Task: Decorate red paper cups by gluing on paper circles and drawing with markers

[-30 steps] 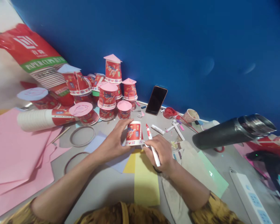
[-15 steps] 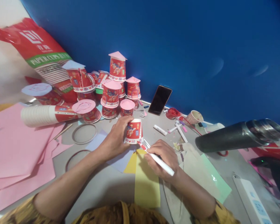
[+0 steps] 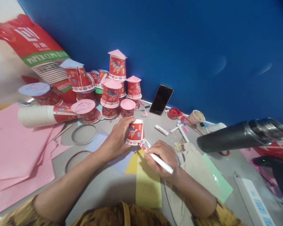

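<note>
A red paper cup [image 3: 135, 131] with a white bottom edge stands out in the middle, its decorated rim downward. My left hand [image 3: 116, 138] is closed round its left side. Between the fingers and thumb of my right hand [image 3: 163, 158] is a white marker [image 3: 160, 163], whose red tip end points up and left to the cup's lower rim. Whether the tip touches the rim is too small to tell. Yellow paper [image 3: 148, 185] and a bluish sheet [image 3: 120, 161] lie under the hands.
Red cups with pink paper tops [image 3: 110, 94] stand stacked behind. Pink paper [image 3: 16, 141] and a row of nested cups [image 3: 37, 116] are left. A phone [image 3: 161, 99] leans on the blue wall. A dark flask [image 3: 228, 136] and a power strip [image 3: 256, 201] are right.
My right hand and the marker have shifted slightly left and up. The left hand still holds the cup. The view has moved a little.
</note>
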Demonstrator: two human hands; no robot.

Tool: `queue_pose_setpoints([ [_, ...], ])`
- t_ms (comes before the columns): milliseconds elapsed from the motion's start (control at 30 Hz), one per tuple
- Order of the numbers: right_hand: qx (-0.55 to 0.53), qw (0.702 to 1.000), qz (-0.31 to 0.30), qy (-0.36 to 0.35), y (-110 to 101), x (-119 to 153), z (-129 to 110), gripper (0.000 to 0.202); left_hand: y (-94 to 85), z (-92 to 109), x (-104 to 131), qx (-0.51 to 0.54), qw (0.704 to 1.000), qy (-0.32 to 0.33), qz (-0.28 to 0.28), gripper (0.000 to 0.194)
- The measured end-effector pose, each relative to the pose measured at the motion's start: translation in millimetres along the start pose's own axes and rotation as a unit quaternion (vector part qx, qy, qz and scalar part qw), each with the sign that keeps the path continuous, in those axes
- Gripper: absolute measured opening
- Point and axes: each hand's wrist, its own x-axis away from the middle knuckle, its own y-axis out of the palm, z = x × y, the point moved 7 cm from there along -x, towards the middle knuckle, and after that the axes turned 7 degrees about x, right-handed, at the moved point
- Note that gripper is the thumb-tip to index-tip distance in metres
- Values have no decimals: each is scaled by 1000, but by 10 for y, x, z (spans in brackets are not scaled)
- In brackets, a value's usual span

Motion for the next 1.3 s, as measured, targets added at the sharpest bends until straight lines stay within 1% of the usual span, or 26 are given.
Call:
queue_pose_setpoints([
  [133, 0, 1000, 0, 3, -15, -12, 4, 13, 6, -2, -3, 1, 1000, -4, -8, 79],
  [300, 1, 1000, 7, -2, -20, -20, -12, 10, 19, -12, 3, 2, 1000, -16, -11, 80],
  [433, 2, 1000, -2, 3, 2, -11, -7, 10, 19, -9, 1, 6, 1000, -21, -12, 79],
  [667, 4, 1000, 4, 0, -6, -5, -3, 10, 33, -19, 10, 2, 1000, -11, -12, 78],
  [867, 8, 1000, 1, 5, -2, -13, 11, 10, 48, -38, 19, 3, 999, -27, -22, 78],
  [1067, 15, 1000, 13, 6, -57, -24, -3, 15, 34, -47, 17, 3, 1000, -26, -13, 78],
  [1167, 17, 1000, 7, 7, -46, -19, 7, 16, 34, -49, 20, 3, 1000, -24, -7, 78],
  [1300, 14, 1000, 6, 7, -24, -10, 17, 14, 37, -29, 19, 1, 1000, -18, -12, 76],
])
